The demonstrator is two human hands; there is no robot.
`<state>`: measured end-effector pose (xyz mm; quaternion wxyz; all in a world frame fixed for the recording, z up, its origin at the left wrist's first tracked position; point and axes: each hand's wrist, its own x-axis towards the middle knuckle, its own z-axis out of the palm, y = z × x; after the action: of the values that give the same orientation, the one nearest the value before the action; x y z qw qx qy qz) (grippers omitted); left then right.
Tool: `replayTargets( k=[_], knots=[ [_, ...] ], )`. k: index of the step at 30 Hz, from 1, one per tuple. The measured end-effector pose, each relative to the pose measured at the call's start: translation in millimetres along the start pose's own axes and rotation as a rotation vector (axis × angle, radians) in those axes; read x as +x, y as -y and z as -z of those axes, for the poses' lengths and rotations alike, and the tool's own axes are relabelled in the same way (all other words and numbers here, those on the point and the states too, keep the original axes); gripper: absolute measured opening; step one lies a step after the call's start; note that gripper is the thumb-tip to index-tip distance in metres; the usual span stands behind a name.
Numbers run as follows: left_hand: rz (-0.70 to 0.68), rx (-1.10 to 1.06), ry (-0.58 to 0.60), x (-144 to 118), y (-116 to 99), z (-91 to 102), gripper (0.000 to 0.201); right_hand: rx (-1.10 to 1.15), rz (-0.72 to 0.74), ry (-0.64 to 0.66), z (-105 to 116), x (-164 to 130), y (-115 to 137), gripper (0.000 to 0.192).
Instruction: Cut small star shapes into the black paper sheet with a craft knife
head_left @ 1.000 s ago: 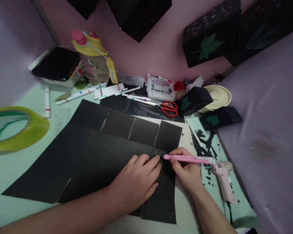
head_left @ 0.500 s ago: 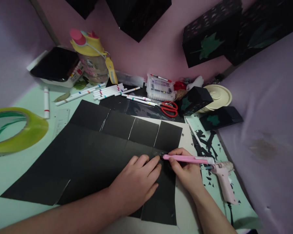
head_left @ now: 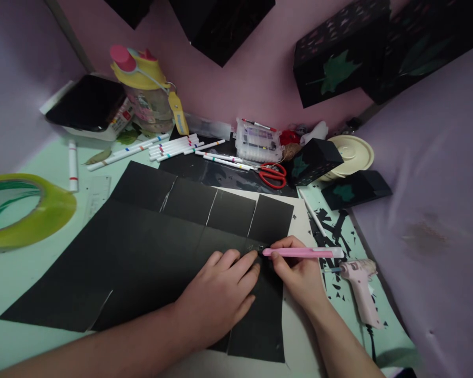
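A large black paper sheet (head_left: pixel 150 247) with several cut flaps along its far edge lies flat on the pale green table (head_left: pixel 8 294). My left hand (head_left: pixel 220 294) presses palm-down on the sheet, fingers spread toward the cutting spot. My right hand (head_left: pixel 299 275) grips a pink craft knife (head_left: pixel 303 252), its tip touching the black paper just past my left fingertips. A white backing board (head_left: pixel 299 325) shows under the sheet's right side.
A green tape roll (head_left: pixel 19 210) sits at the left. Markers (head_left: pixel 173 147), red scissors (head_left: pixel 274 176), a bead box (head_left: pixel 259 142) and a bottle (head_left: pixel 150 94) line the back. A pink glue gun (head_left: pixel 360 291) and black scraps (head_left: pixel 331 231) lie right. Black leaf boxes (head_left: pixel 315 160) stand nearby.
The knife and my right hand have shifted slightly; the knife's tail end now lies a little higher. My left hand stays pressed on the paper.
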<state>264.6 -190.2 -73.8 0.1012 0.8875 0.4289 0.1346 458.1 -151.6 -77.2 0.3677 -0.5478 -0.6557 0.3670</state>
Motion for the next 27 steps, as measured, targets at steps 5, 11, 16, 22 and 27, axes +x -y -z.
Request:
replayTargets(
  k=[5, 11, 16, 22, 27],
  knots=[
    [-0.006, -0.006, 0.002, 0.1, 0.3, 0.6, 0.041, 0.004, -0.01, -0.022, -0.2, 0.2, -1.2, 0.003],
    [-0.01, 0.024, 0.003, -0.4, 0.2, 0.4, 0.041, -0.019, -0.003, -0.044, -1.0, 0.4, -1.2, 0.001],
    [-0.01, 0.021, 0.015, -0.1, 0.5, 0.5, 0.04, -0.046, 0.011, -0.06, -0.7, -0.3, -0.5, 0.003],
    [-0.01, 0.013, 0.016, -1.2, 0.3, 0.6, 0.04, 0.002, 0.021, -0.053, -0.7, -1.6, 0.3, 0.004],
    [-0.007, 0.005, 0.018, -0.3, 0.8, -0.8, 0.039, 0.01, 0.012, -0.041, -1.3, -2.0, -0.3, 0.003]
  ],
)
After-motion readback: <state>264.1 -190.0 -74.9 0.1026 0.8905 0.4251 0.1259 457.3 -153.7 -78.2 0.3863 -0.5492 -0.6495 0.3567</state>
